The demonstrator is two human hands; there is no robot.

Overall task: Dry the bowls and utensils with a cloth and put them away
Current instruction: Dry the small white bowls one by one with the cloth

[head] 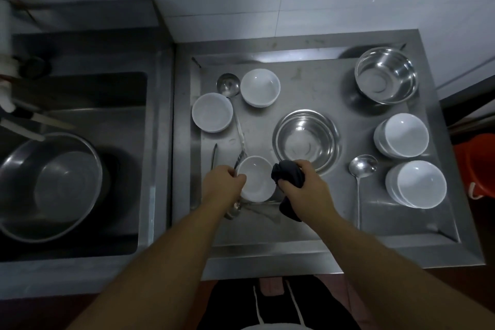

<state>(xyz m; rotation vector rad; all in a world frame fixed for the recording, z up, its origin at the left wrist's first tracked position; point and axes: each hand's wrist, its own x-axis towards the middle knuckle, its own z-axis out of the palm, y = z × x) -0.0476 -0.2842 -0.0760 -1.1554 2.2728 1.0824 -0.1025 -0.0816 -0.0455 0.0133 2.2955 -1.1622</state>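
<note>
Drying is under way at lower centre of the frame: the left hand (223, 181) grips the rim of a white bowl (256, 179) above the tray (308, 83), apparently lifted clear, while the right hand (300, 187) clenches a dark cloth (288, 173) at its right edge. Next, by the look of it, the cloth must go inside the bowl. Both forearms reach forward, converging.

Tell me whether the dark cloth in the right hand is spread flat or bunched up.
Bunched up. The right hand grips the dark cloth as a wad beside the white bowl, one end hanging below.
</note>
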